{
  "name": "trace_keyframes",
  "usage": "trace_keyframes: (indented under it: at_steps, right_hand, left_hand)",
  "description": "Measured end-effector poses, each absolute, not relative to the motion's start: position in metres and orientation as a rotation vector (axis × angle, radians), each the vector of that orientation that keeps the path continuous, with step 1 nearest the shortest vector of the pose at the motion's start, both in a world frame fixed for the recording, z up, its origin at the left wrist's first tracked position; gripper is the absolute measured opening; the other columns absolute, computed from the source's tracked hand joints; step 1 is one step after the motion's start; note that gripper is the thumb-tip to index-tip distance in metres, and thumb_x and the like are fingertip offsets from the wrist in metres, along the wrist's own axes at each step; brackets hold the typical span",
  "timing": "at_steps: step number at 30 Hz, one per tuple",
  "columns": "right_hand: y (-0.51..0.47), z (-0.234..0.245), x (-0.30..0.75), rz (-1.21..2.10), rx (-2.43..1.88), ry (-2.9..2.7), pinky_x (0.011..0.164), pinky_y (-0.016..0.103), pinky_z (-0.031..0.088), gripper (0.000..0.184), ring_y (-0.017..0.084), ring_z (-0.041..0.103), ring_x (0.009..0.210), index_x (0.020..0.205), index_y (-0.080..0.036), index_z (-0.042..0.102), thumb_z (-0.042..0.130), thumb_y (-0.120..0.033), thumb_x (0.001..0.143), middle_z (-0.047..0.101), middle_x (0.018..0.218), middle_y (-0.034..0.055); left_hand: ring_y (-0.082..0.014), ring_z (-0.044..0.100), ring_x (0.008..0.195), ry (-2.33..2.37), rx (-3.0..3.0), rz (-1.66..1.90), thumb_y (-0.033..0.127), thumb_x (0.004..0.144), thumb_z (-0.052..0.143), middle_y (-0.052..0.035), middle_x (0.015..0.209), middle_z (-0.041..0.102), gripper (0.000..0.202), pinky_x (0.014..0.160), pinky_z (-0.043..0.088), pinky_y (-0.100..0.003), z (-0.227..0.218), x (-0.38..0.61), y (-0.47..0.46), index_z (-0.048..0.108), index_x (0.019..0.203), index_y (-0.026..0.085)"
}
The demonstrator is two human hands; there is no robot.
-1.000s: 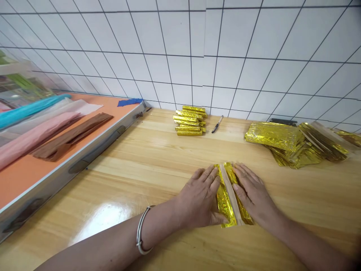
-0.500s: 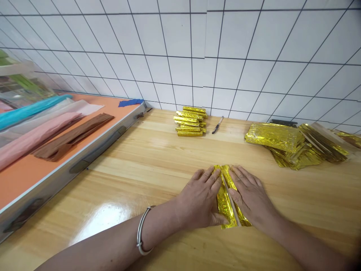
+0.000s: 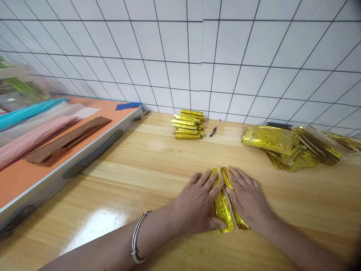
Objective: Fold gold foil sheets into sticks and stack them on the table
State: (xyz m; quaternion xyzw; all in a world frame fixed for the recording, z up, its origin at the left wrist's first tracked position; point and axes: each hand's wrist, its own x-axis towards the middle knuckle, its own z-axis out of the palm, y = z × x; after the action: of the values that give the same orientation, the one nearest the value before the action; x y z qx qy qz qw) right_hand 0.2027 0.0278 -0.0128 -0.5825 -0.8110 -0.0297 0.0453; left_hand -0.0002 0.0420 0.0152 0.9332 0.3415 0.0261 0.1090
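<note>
A sheet of shiny gold foil paper (image 3: 224, 210) lies on the wooden table, its two long sides folded in towards a narrow pale strip down the middle. My left hand (image 3: 199, 201) rests on the left fold with fingers stretched out and the thumb near the lower edge. On the right fold, my right hand (image 3: 246, 194) lies flat, fingers extended up along the paper. Both hands press on the foil rather than grip it, and they cover much of its outer edges.
Folded gold foil strips (image 3: 187, 126) are stacked by the wall, beside a pen (image 3: 215, 128). Flat gold foil sheets (image 3: 267, 139) are piled at the right. On the left, a raised orange surface (image 3: 17, 186) holds brown crepe paper (image 3: 67, 141), pink, white and turquoise paper, and a blue scrap (image 3: 128, 106).
Both hands have shifted slightly on the foil paper, and the pale strip between the folds shows wider at the top. The whole view has moved a little.
</note>
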Motion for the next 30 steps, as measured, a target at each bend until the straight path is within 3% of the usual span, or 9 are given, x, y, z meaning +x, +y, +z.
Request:
trace_keyframes:
  at_steps: [7,12,17,23,30]
  right_hand:
    - [0.028,-0.012,0.2,-0.102,-1.799,-2.463,0.105,0.044,0.03,0.051,0.025,0.028,0.133,0.137,-0.009,0.039,0.031,-0.031,0.092,0.037,0.144,0.0106]
    - [0.029,-0.012,0.199,-0.086,-1.778,-2.453,0.105,0.045,0.031,0.051,0.025,0.029,0.133,0.137,-0.01,0.039,0.032,-0.033,0.092,0.037,0.144,0.0115]
    - [0.026,-0.014,0.207,-0.038,-1.703,-2.441,0.105,0.045,0.031,0.052,0.024,0.028,0.134,0.14,-0.013,0.034,0.032,-0.034,0.093,0.036,0.145,0.0098]
    - [0.02,-0.01,0.217,0.012,-1.521,-2.521,0.108,0.042,0.029,0.049,0.02,0.021,0.137,0.141,-0.017,0.033,0.031,-0.03,0.094,0.029,0.149,0.0058]
    - [0.02,-0.013,0.214,-0.045,-1.574,-2.56,0.104,0.045,0.035,0.05,0.024,0.027,0.134,0.139,-0.016,0.038,0.031,-0.037,0.094,0.035,0.145,0.0075]
  left_hand:
    - [-0.0346,0.011,0.138,1.003,2.741,0.082,0.073,0.073,0.041,-0.0069,0.153,0.012,0.091,0.107,0.017,-0.049,0.017,0.001,0.041,0.018,0.144,0.021]
    - [-0.0363,0.01,0.137,0.955,2.732,0.068,0.074,0.076,0.036,-0.0036,0.151,0.021,0.086,0.106,0.017,-0.053,0.017,0.0,0.042,0.02,0.144,0.024]
    - [-0.0371,0.012,0.137,0.947,2.732,0.048,0.076,0.075,0.033,-0.006,0.148,0.028,0.086,0.106,0.017,-0.052,0.019,0.0,0.043,0.028,0.141,0.022]
    - [-0.0367,0.014,0.136,0.942,2.749,0.042,0.079,0.073,0.033,-0.0073,0.149,0.026,0.091,0.105,0.018,-0.052,0.02,0.001,0.045,0.023,0.143,0.021]
    - [-0.0341,0.015,0.136,0.952,2.753,0.041,0.076,0.075,0.034,-0.0056,0.149,0.026,0.091,0.106,0.019,-0.048,0.022,0.001,0.044,0.019,0.144,0.02]
